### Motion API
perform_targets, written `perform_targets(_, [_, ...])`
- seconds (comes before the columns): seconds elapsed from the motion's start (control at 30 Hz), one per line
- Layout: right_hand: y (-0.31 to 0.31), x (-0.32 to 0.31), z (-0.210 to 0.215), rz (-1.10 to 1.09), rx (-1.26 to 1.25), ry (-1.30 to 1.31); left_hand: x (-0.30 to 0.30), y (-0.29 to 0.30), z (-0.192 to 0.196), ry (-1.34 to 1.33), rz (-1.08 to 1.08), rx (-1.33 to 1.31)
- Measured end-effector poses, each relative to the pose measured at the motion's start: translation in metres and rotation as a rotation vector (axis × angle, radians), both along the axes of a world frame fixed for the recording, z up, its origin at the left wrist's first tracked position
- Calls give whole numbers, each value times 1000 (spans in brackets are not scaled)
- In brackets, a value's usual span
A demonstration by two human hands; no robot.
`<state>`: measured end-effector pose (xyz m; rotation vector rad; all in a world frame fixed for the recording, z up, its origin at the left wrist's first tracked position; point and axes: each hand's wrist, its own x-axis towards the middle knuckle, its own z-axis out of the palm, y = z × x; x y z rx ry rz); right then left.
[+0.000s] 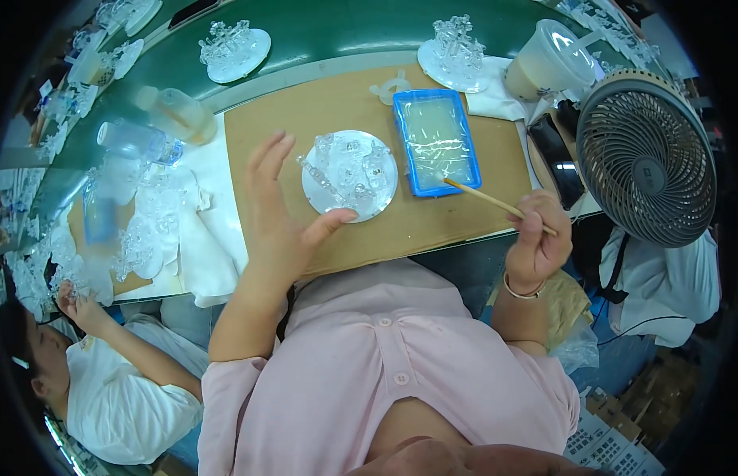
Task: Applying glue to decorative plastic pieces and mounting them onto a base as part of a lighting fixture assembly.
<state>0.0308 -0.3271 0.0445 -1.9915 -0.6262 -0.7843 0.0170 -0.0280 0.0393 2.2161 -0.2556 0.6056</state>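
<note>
Brown card (500,155) lies beneath us as our left hand (278,222) spreads its fingers beside the central plate (374,208), where clear pieces (351,165) look unfinished, and our right hand (541,238) pinches a stick (496,201), tip at the right-hand tray (429,190), two far clusters (458,41) seeming done already.

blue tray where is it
In the head view, the blue tray lies on the cardboard right of centre, just right of the white disc.

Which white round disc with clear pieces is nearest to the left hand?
The disc on the brown cardboard, between the left hand and the blue tray; the other discs lie farther from that hand.
</note>
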Motion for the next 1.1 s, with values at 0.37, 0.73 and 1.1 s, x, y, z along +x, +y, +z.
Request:
perform_targets(0.37, [1,14,-9,38,-59,32,-2,-8,-7,86,-26,201])
perform_targets(0.73, [-1,-6,-2,97,108,-23,-3,2,-7,138,-72,89])
perform_targets(1.1, [52,-1,-32,282,-54,10,-10,13,-10,181,-77,88])
